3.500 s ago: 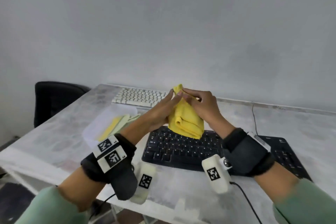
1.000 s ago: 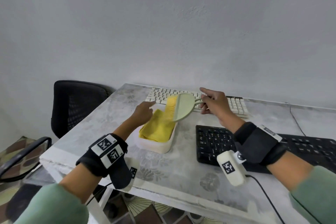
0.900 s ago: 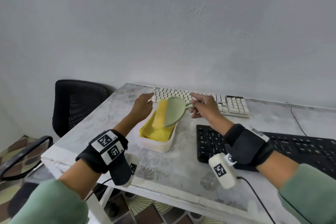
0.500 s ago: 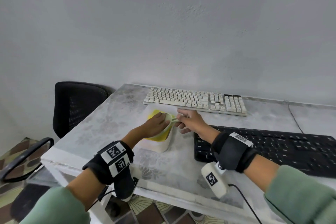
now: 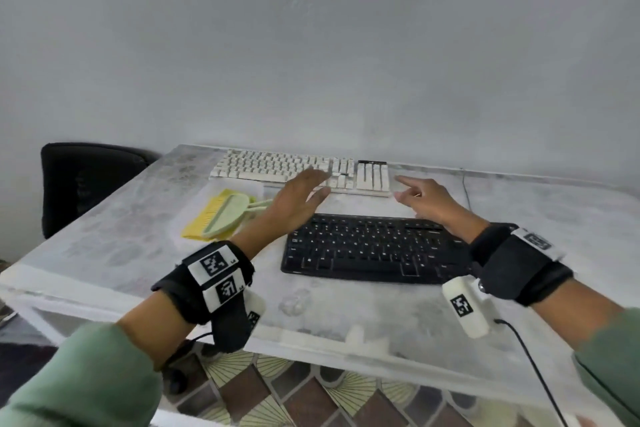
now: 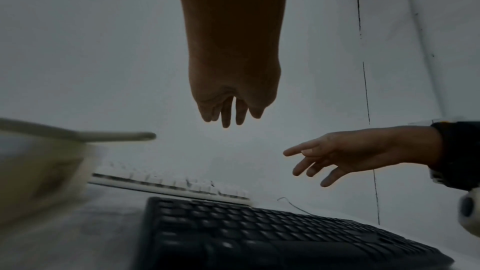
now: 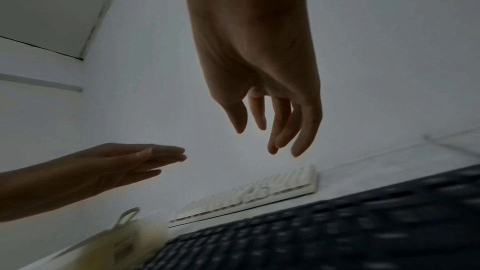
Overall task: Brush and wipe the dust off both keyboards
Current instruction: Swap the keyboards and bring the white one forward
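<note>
My left hand (image 5: 298,199) and right hand (image 5: 427,199) hang empty with loose fingers above the surface (image 5: 145,239). The flat white plastic keyboard (image 5: 301,172) lies behind the flat black plastic keyboard (image 5: 372,248). I think the white one is light and stiff, so I would hold its two short ends.

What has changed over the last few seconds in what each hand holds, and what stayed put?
The yellow cloth, held up by both hands earlier, now lies in the white tray. The right hand laid the green brush on it and let go. Both it and the left hand now hover empty, fingers straight, toward the white keyboard. Both keyboards, including the black keyboard, stayed in place.
</note>
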Demonstrator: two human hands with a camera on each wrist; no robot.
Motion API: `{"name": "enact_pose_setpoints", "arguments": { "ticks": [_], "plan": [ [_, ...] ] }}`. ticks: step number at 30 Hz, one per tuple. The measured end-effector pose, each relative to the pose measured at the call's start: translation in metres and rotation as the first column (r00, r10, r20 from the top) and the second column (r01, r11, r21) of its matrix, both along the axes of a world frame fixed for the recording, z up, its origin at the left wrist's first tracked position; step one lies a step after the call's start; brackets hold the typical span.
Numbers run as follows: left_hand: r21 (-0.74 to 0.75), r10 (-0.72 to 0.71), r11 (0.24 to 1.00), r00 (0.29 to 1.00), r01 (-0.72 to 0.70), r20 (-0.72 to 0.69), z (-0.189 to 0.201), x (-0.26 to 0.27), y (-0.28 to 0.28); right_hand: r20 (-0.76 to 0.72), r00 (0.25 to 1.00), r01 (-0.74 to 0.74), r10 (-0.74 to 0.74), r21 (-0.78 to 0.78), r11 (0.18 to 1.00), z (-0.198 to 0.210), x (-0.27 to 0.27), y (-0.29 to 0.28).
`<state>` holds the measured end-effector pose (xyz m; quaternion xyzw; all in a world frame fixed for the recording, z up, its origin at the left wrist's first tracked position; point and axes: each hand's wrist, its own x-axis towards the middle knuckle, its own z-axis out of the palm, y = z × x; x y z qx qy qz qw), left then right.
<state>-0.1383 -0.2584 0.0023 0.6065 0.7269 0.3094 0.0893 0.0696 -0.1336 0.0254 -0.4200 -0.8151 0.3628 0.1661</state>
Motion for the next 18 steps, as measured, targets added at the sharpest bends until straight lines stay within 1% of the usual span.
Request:
{"name": "enact_pose_setpoints", "arguments": {
  "ticks": [2, 3, 5, 7, 9, 11, 14, 18],
  "plan": [
    [-0.052, -0.007, 0.999, 1.0, 0.007, 0.005, -0.009, 0.018, 0.008, 0.056, 0.997, 0.044, -0.044, 0.012, 0.999, -0.002, 0.035, 0.012],
    [-0.093, 0.012, 0.996, 1.0, -0.01, 0.019, -0.015, 0.025, 0.011, 0.104, 0.993, 0.061, -0.063, 0.019, 0.998, -0.005, 0.052, 0.018],
    [-0.189, 0.11, 0.977, 0.992, -0.096, 0.065, -0.027, 0.032, 0.015, 0.243, 0.965, 0.09, -0.099, 0.045, 0.995, -0.015, 0.085, 0.031],
    [-0.291, 0.237, 0.935, 0.968, -0.205, 0.081, -0.036, 0.034, 0.017, 0.366, 0.922, 0.113, -0.126, 0.056, 0.992, -0.026, 0.112, 0.041],
    [-0.389, 0.341, 0.876, 0.936, -0.284, 0.083, -0.041, 0.033, 0.019, 0.422, 0.897, 0.137, -0.133, 0.022, 0.99, -0.033, 0.134, 0.047],
    [-0.432, 0.402, 0.845, 0.907, -0.315, 0.126, -0.045, 0.03, 0.019, 0.413, 0.903, 0.146, -0.122, -0.028, 0.989, -0.039, 0.148, 0.051],
    [-0.462, 0.436, 0.825, 0.886, -0.325, 0.157, -0.051, 0.028, 0.018, 0.367, 0.92, 0.18, -0.136, -0.086, 0.98, -0.045, 0.161, 0.054],
    [-0.425, 0.453, 0.842, 0.863, -0.332, 0.222, -0.053, 0.037, 0.02, 0.233, 0.961, 0.19, -0.149, -0.164, 0.968, -0.054, 0.169, 0.062]
  ]
}}
